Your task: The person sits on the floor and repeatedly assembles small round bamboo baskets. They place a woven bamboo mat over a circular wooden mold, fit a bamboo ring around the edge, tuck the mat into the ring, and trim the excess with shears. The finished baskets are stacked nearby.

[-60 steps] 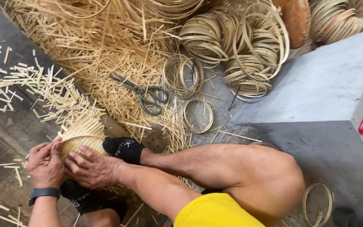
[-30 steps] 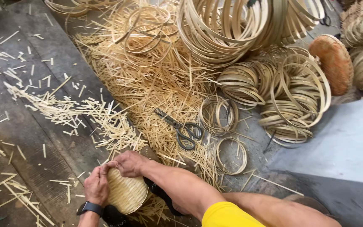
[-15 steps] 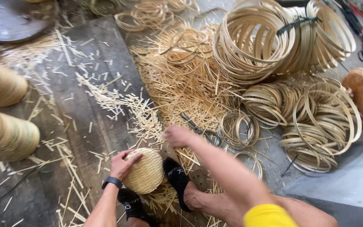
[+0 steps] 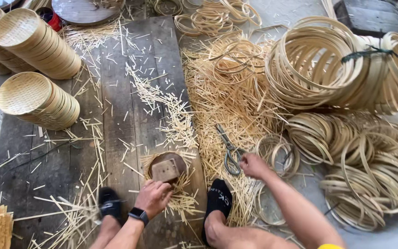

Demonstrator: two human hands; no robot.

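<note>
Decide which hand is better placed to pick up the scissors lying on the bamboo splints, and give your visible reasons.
The right hand. It sits right beside the handles of the scissors, possibly touching them. The left hand rests on the round disc with a small wooden block, farther from the scissors.

Black wristwatch (image 4: 137, 215), black socks (image 4: 219, 199), yellow shorts (image 4: 330, 246), bare arms

Rough grey wooden planks (image 4: 130, 92), matt woven-bamboo baskets (image 4: 38, 99) — metal scissors (image 4: 229, 150)

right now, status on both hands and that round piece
Left hand rests on round piece, fingers closed. Right hand at scissors handles, grip unclear. Bamboo sticks heaped around them.
</note>
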